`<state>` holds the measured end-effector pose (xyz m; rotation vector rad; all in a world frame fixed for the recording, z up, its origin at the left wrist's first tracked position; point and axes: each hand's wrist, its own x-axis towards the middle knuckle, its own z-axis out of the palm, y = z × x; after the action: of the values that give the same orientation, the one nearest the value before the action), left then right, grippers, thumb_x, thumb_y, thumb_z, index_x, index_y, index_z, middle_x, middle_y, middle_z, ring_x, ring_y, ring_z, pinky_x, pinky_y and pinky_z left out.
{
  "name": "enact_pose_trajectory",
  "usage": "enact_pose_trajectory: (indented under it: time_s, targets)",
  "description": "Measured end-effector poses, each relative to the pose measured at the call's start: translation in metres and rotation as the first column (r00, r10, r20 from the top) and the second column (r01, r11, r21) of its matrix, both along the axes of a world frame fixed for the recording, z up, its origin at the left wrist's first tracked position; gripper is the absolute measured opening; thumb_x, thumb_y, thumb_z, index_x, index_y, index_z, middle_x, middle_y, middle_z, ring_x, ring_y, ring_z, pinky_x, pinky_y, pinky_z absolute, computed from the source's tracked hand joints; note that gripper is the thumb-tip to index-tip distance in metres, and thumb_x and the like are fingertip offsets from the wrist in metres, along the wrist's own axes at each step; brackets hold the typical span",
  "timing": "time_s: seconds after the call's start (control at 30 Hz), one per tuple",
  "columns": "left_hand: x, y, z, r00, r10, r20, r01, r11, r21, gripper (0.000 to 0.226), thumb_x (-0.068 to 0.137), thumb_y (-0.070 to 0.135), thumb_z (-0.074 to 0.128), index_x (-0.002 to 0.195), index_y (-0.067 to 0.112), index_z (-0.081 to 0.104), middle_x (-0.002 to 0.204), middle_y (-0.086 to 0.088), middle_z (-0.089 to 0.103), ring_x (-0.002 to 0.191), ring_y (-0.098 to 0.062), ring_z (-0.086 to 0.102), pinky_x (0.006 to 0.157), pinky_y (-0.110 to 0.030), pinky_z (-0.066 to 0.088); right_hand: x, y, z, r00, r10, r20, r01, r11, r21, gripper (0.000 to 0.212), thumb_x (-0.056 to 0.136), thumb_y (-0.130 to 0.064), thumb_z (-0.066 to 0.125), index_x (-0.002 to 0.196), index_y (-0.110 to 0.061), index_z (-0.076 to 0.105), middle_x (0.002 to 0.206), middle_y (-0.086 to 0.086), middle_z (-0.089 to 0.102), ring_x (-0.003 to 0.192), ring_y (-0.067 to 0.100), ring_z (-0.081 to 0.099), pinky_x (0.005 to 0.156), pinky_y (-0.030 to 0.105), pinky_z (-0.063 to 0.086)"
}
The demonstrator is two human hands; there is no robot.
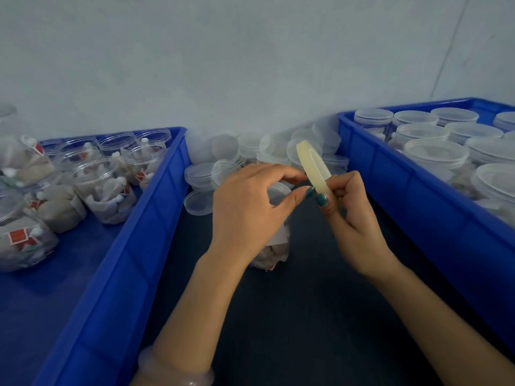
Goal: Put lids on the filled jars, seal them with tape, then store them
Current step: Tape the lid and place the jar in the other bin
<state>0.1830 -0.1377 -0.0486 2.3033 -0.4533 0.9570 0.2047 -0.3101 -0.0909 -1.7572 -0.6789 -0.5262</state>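
1. On the near edge of the dark table (306, 316), both forearms come in and converge. A pale bracelet (178, 371) sits on the left wrist.
2. The jar (271, 249) stands on the table between the two trays, directly under the left hand and mostly hidden by it. It is filled, and its lid appears to be on. Judgement: it is parked close so the tape can go straight onto it.
3. Left hand (245, 210): palm down over the jar, fingers curled. Thumb and forefinger tips pinch at the edge of the tape roll (312, 165), probably picking for the free end, which is too small to make out.
4. Right hand (354, 227): thumb and fingers clamped on the roll's lower part. The roll is held edge-on and tilted up and away, likely to steady it for the other hand.
5. The hands are together, both on the roll.
6. Beyond them, loose lids (223, 168) are heaped against the wall (250, 65), within reach.
7. The left tray (156, 218) holds open filled jars (94, 179). The right tray (418, 188) holds lidded jars (434, 151). Judgement: supply sits on the left, storage on the right.
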Motion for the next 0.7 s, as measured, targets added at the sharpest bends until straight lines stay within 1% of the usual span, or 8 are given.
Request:
enact_pose_trajectory:
  time_s: [0.07,0.17,0.2,0.3,0.37,0.43,0.6,0.7]
  targets:
    - [-0.0013,-0.0046,-0.0006,1.0,-0.01,0.006,0.011,0.999,-0.052,0.021,0.088,0.049,0.068,0.098,0.031,0.074,0.094,0.021,0.072,0.097,-0.003,0.064,0.083,-0.031,0.051,0.0001,-0.0004,0.0006,1.0,-0.01,0.005,0.01,1.0,0.0,0.015,0.097,-0.028,0.052,0.102,-0.015,0.049,0.09,-0.026,0.052,0.079,0.006,0.05,0.067,0.026,0.043]
    - [-0.0009,-0.0067,-0.0004,0.999,-0.03,-0.015,0.027,0.99,-0.138,0.027,0.091,0.055,0.063,0.096,0.028,0.067,0.091,0.019,0.069,0.094,-0.005,0.066,0.08,-0.037,0.055,-0.0018,-0.0008,0.0006,0.999,-0.027,0.021,0.028,0.999,-0.041,0.02,0.097,-0.031,0.053,0.103,-0.011,0.049,0.093,-0.011,0.053,0.08,0.016,0.051,0.067,0.039,0.046]
    - [-0.0002,-0.0062,-0.0006,1.0,-0.025,-0.018,0.022,0.991,-0.135,0.03,0.093,0.056,0.06,0.097,0.026,0.065,0.091,0.019,0.068,0.093,-0.006,0.065,0.08,-0.038,0.055,-0.0026,-0.0005,0.0006,0.999,-0.031,0.033,0.033,0.998,-0.058,0.019,0.097,-0.03,0.053,0.103,-0.012,0.048,0.092,-0.006,0.052,0.08,0.019,0.051,0.067,0.042,0.047]
    - [0.0019,-0.0054,-0.0035,0.999,0.028,0.038,-0.029,0.999,0.032,0.034,0.1,0.05,0.049,0.096,0.019,0.064,0.091,0.014,0.065,0.088,-0.007,0.059,0.073,-0.033,0.05,-0.0045,0.0009,0.0017,0.997,-0.033,0.071,0.04,0.995,-0.094,0.016,0.098,-0.029,0.053,0.103,-0.015,0.047,0.091,-0.001,0.053,0.079,0.023,0.052,0.068,0.048,0.047]
    - [0.0019,-0.0072,-0.0051,0.991,0.07,0.115,-0.084,0.989,0.124,0.03,0.103,0.037,0.048,0.092,0.014,0.063,0.087,0.006,0.063,0.082,-0.013,0.054,0.067,-0.032,0.045,-0.0048,0.001,0.0026,0.995,-0.039,0.091,0.049,0.993,-0.109,0.015,0.098,-0.028,0.053,0.102,-0.016,0.046,0.091,-0.004,0.053,0.079,0.023,0.052,0.069,0.049,0.047]
    - [0.002,-0.0087,-0.0059,0.98,0.09,0.176,-0.121,0.977,0.174,0.027,0.103,0.029,0.048,0.091,0.01,0.064,0.085,0.0,0.062,0.079,-0.017,0.053,0.066,-0.032,0.044,-0.005,0.0001,0.0029,0.993,-0.054,0.108,0.067,0.991,-0.119,0.015,0.097,-0.027,0.054,0.102,-0.015,0.047,0.091,-0.007,0.052,0.079,0.023,0.052,0.07,0.05,0.047]
    - [0.0038,-0.0054,-0.0044,0.958,0.067,0.278,-0.138,0.96,0.242,0.026,0.101,0.021,0.047,0.085,0.008,0.064,0.082,-0.003,0.061,0.075,-0.021,0.052,0.067,-0.036,0.045,-0.005,-0.0004,0.0032,0.985,-0.087,0.146,0.106,0.986,-0.129,0.019,0.098,-0.03,0.057,0.101,-0.013,0.049,0.092,-0.005,0.054,0.08,0.022,0.053,0.07,0.05,0.047]
    - [0.0032,-0.011,-0.0041,0.902,-0.008,0.431,-0.158,0.924,0.349,0.021,0.097,0.015,0.054,0.079,0.009,0.064,0.079,-0.004,0.061,0.072,-0.022,0.055,0.069,-0.035,0.043,-0.0049,-0.0009,0.0034,0.962,-0.18,0.205,0.206,0.972,-0.116,0.023,0.097,-0.036,0.052,0.1,-0.013,0.05,0.091,-0.011,0.052,0.079,0.016,0.05,0.069,0.044,0.046]
